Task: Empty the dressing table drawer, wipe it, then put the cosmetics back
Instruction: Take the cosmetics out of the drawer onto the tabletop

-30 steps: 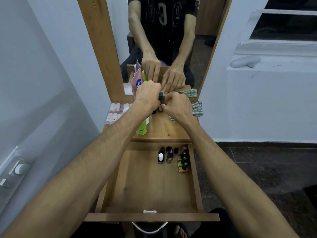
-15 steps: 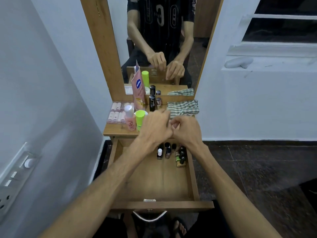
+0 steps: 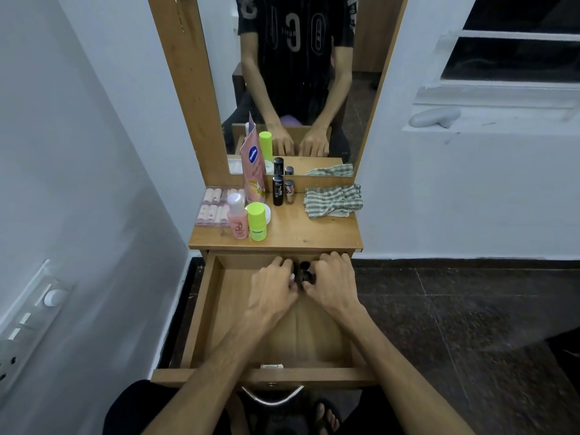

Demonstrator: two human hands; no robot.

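Observation:
The wooden drawer [image 3: 238, 324] is pulled out under the dressing table top [image 3: 314, 230]. My left hand [image 3: 274, 288] and my right hand [image 3: 334, 284] meet at the drawer's far end, fingers curled around a cluster of small dark bottles [image 3: 304, 273]; most of the cluster is hidden under them. On the top stand a pink tube [image 3: 252, 171], a pink bottle [image 3: 237, 221], a green roll-on [image 3: 257, 222], a black stick [image 3: 278, 189], a small nail polish [image 3: 289, 191] and a pack of pink items [image 3: 213, 207]. A checked cloth [image 3: 332, 200] lies at the right.
A mirror [image 3: 298, 73] rises behind the top and reflects me. White walls close in on the left, with a switch panel [image 3: 28, 324], and on the right. The drawer's metal handle [image 3: 271, 398] is near my knees. Dark tiled floor [image 3: 470, 324] lies to the right.
Both hands left the black stick standing on the table top and came down into the far end of the drawer, closing around the small bottles there.

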